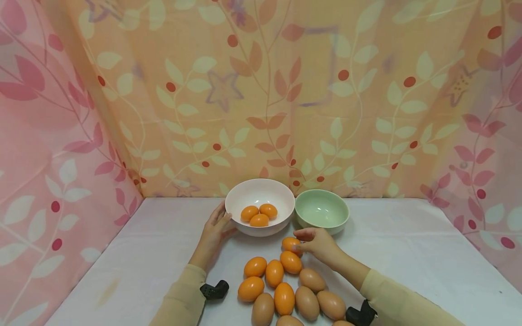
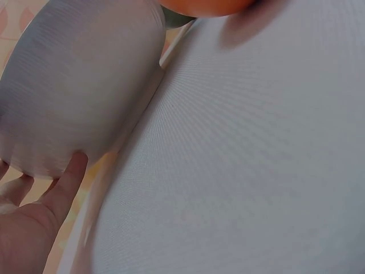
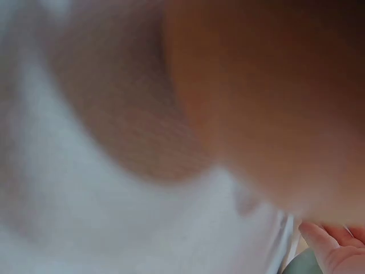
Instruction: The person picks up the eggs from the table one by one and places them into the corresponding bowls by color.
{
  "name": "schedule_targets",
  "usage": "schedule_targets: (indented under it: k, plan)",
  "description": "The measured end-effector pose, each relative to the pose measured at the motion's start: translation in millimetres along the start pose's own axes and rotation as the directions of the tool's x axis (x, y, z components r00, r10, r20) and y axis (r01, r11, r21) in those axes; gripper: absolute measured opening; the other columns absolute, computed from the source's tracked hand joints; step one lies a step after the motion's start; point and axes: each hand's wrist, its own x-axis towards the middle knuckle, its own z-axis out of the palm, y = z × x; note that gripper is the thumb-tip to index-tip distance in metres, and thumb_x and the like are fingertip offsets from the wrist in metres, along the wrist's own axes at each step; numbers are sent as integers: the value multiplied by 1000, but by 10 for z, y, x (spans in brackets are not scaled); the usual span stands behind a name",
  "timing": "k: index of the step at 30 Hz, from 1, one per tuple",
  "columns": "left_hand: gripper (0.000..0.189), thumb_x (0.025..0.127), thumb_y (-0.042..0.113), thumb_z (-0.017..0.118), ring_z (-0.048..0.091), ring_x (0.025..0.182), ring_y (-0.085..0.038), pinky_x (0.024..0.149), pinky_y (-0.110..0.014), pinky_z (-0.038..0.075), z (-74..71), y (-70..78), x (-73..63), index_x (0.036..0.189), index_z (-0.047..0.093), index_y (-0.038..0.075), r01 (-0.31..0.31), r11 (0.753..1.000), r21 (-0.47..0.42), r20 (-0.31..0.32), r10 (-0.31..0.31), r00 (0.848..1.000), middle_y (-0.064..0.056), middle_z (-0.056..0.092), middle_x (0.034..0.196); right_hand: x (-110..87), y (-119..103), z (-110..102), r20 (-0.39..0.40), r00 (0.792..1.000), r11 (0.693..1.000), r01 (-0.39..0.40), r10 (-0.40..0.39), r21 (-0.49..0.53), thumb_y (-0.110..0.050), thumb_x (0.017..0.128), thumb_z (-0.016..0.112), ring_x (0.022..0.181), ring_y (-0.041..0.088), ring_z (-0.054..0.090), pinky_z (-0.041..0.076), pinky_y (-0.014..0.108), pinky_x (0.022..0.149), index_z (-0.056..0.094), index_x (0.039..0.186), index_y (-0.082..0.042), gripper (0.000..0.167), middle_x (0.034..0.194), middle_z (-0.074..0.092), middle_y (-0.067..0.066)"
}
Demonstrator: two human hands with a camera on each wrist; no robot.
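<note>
So the right hand (image 1: 320,244) has an orange egg (image 1: 287,242) pinched, as far as I can tell: thumb on the near side, fingers over the far side, a pretty narrow grip. The right wrist view is too blurry and close up to confirm how firm it is. That egg sits on the table (image 1: 387,253) about midway between its left and right edges, just in front of the pale pink bowl (image 1: 261,232) and touching or nearly touching the next orange one. The left hand (image 1: 216,228) holds the pale pink bowl by its left side, thumb toward the near side and fingers round the back. Both that bowl and the green bowl (image 1: 316,203) are by the table's far edge, and three orange eggs (image 1: 259,220) lie in the pink one. More orange eggs and some brown eggs (image 1: 307,303) spread toward the near edge. Handling-wise, I'd guess it's light and stiff, but that shiny shell looks slippery and it'd roll easily. Can't tell if it's real or fake, so I'd treat it as fragile: thumb and fingertips across the fat middle, light squeeze, don't grab the pointy end or it could squirt out.
</note>
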Motion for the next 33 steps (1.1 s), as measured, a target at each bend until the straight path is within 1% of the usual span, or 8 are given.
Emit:
schedule_targets:
  k: [3,7,13,15,20,29,33]
  plan:
    - [61,104,18,50,31,148,-34,110,-58,42,3,3,2,159,24,15,3,1000,-3,2,-3,1000,-10,18,167,4,16,6,-6,1000,1000,-9,9,-1,-11,80,80,116,30,65,56,41,96,67,122,6,47,120,71,19]
    - [62,103,20,51,31,148,-34,110,-58,43,2,3,3,159,24,15,1,1000,-3,1,-1,1000,-10,18,167,-5,16,25,-25,999,999,-27,27,-17,-11,80,81,107,24,67,57,35,89,68,120,5,45,116,72,17]
    - [66,102,23,54,30,148,-38,104,-52,50,2,-4,-3,159,22,11,-28,999,18,4,28,1000,-15,17,167,3,26,56,-44,998,998,-56,55,-24,-10,80,81,101,20,68,58,33,85,69,119,4,43,114,73,17]
    - [65,102,23,53,30,148,-36,105,-53,50,7,2,-5,159,24,13,-18,1000,12,-4,18,1000,-13,18,167,8,31,60,-44,997,998,-58,57,-25,-10,80,81,100,20,68,59,32,83,69,119,4,43,113,73,17]
    - [60,103,20,51,30,149,-32,109,-57,44,16,12,7,158,26,17,13,1000,3,-14,-13,1000,-7,19,167,16,38,63,-48,997,998,-66,65,-25,-10,79,81,95,18,67,58,29,76,69,119,3,44,112,73,17]
    - [61,104,20,50,31,149,-32,109,-57,44,23,20,9,159,24,17,24,1000,10,-14,-24,1000,-7,18,167,44,34,48,-64,996,997,-67,64,-45,-12,77,83,84,13,63,54,25,67,73,113,3,40,107,75,15]
    - [61,104,20,50,30,149,-33,109,-57,44,19,19,5,159,24,16,23,1000,9,-18,-23,1000,-8,17,168,59,38,44,-73,996,996,-58,53,-61,-12,75,85,85,13,63,53,24,67,75,110,1,39,104,76,13]
